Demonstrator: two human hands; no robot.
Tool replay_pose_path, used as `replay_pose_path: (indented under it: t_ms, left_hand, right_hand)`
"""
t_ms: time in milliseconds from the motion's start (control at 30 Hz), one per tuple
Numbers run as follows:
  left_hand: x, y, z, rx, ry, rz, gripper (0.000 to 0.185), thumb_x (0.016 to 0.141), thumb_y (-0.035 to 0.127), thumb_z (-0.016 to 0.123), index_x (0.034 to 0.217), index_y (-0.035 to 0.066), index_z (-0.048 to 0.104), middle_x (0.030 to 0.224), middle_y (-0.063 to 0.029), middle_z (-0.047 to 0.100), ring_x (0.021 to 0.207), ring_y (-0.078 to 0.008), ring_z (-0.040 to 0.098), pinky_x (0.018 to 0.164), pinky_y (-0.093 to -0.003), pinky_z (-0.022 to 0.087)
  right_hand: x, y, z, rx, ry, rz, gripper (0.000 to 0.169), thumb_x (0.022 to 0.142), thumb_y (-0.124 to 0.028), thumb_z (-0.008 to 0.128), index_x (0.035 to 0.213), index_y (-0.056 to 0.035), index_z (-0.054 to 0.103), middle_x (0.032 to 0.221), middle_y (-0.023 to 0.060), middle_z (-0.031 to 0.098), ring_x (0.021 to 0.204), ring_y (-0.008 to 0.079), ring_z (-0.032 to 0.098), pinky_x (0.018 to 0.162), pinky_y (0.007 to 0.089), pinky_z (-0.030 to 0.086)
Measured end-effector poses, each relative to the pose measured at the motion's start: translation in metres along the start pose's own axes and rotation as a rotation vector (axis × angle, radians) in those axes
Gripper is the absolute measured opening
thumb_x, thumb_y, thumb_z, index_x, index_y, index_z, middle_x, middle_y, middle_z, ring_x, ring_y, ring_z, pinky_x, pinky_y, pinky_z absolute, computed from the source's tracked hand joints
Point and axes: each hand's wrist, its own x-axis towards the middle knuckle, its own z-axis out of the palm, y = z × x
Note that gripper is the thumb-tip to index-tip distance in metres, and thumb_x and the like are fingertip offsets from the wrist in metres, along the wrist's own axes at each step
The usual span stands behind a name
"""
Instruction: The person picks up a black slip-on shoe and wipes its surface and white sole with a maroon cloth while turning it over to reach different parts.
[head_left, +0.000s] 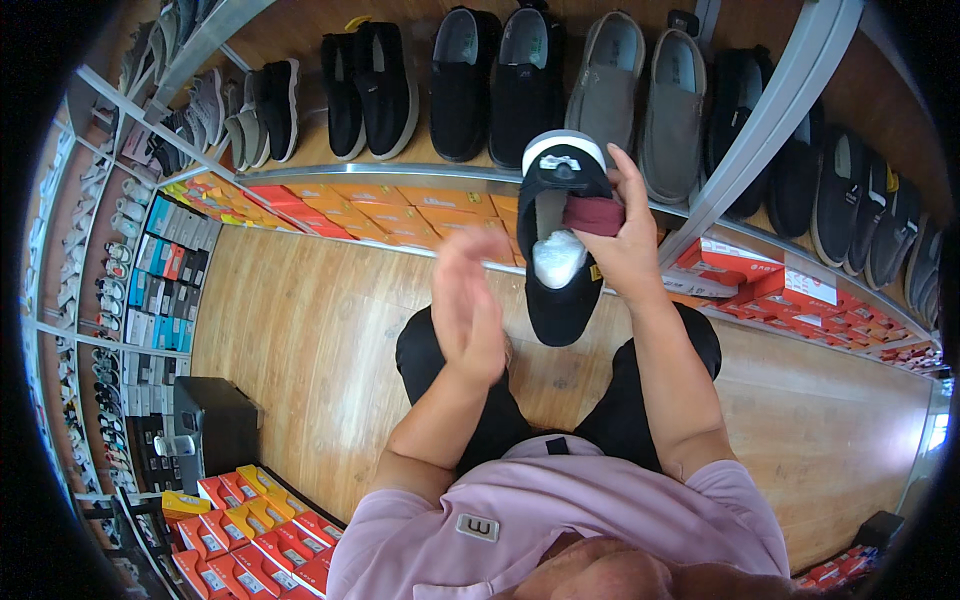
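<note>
My right hand grips a black slip-on shoe by its side, toe toward me and white-edged heel away from me. A dark red folded piece, seemingly cloth, lies at the shoe's opening by my right thumb; whether it is part of the shoe I cannot tell. Crumpled white stuffing sits inside the shoe. To the left of the shoe, apart from it, is my left hand, blurred, with nothing seen in it and its fingers loosely spread.
Just beyond my hands runs a shelf edge, bearing black slip-on shoes and grey ones. Orange shoeboxes are stacked below. A metal upright stands at right. Red and yellow boxes and a black box-shaped object are at left.
</note>
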Motion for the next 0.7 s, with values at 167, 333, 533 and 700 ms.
replay_pose_path:
  t_ms: [167, 333, 533, 700]
  left_hand:
    - [0.002, 0.084, 0.054, -1.051, -1.054, -0.555, 0.033, 0.107, 0.023, 0.053, 0.099, -0.005, 0.069, 0.099, -0.0166, 0.069, 0.090, -0.0316, 0.066, 0.079, -0.0402, 0.051]
    - [-0.048, 0.093, 0.124, -1.372, -1.334, -0.205, 0.023, 0.105, 0.016, 0.055, 0.105, -0.004, 0.068, 0.106, -0.0189, 0.068, 0.092, -0.0363, 0.065, 0.080, -0.0448, 0.050]
    - [-0.061, 0.099, 0.151, -1.354, -1.346, -0.175, 0.023, 0.104, 0.017, 0.057, 0.103, -0.004, 0.067, 0.103, -0.0188, 0.068, 0.090, -0.0360, 0.065, 0.078, -0.0447, 0.050]
    - [-0.063, 0.099, 0.159, -1.352, -1.349, -0.182, 0.024, 0.104, 0.018, 0.058, 0.101, -0.004, 0.066, 0.100, -0.0187, 0.067, 0.088, -0.0357, 0.064, 0.077, -0.0445, 0.049]
  right_hand:
    - [0.000, 0.007, -0.001, 0.006, -0.006, 0.021, 0.094, 0.073, 0.000, 0.083, 0.156, -0.0141, 0.039, 0.139, 0.0163, 0.056, 0.126, 0.0274, 0.058, 0.105, 0.0368, 0.048]
    - [-0.006, 0.000, 0.011, 0.002, -0.056, 0.011, 0.095, 0.074, 0.007, 0.080, 0.156, -0.0153, 0.039, 0.136, 0.0138, 0.054, 0.124, 0.0253, 0.058, 0.102, 0.0341, 0.049]
    - [-0.008, -0.001, 0.014, -0.013, -0.039, 0.039, 0.095, 0.073, 0.012, 0.077, 0.157, -0.0165, 0.040, 0.142, 0.0150, 0.052, 0.132, 0.0284, 0.054, 0.108, 0.0362, 0.044]
    - [-0.007, 0.001, 0.008, 0.045, -0.016, 0.022, 0.094, 0.074, 0.010, 0.078, 0.157, -0.0155, 0.040, 0.144, 0.0155, 0.052, 0.134, 0.0285, 0.053, 0.109, 0.0372, 0.044]
